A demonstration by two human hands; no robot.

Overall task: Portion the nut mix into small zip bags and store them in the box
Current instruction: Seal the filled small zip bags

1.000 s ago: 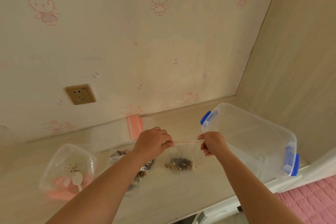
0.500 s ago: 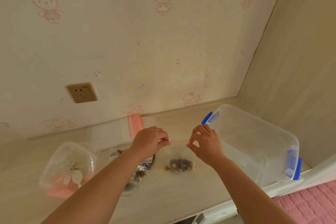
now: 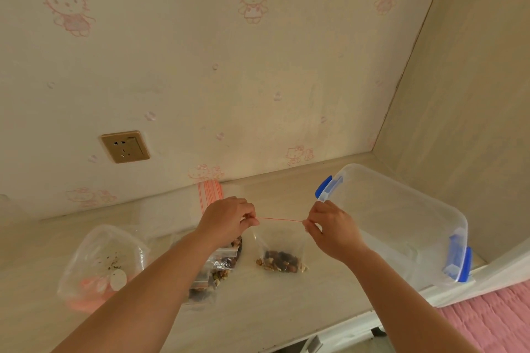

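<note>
Over the counter [image 3: 286,309] my left hand [image 3: 229,218] and right hand [image 3: 329,226] pinch the zip bag's [image 3: 282,249] red seal, storage box [image 3: 395,223] just right.

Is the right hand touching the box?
Cannot tell. In the head view the right hand pinches the zip bag's red strip, and its knuckles overlap the clear box edge in the picture, so neither gap nor contact shows.

Clear plastic zip bag [image 3: 279,241]: red seal line, brown-tan nuts inside. Clear plastic box [image 3: 401,209]: blue latches. Cream wallpaper [image 3: 200,66]: pink cartoon cats. Gold wall socket [image 3: 125,147].
</note>
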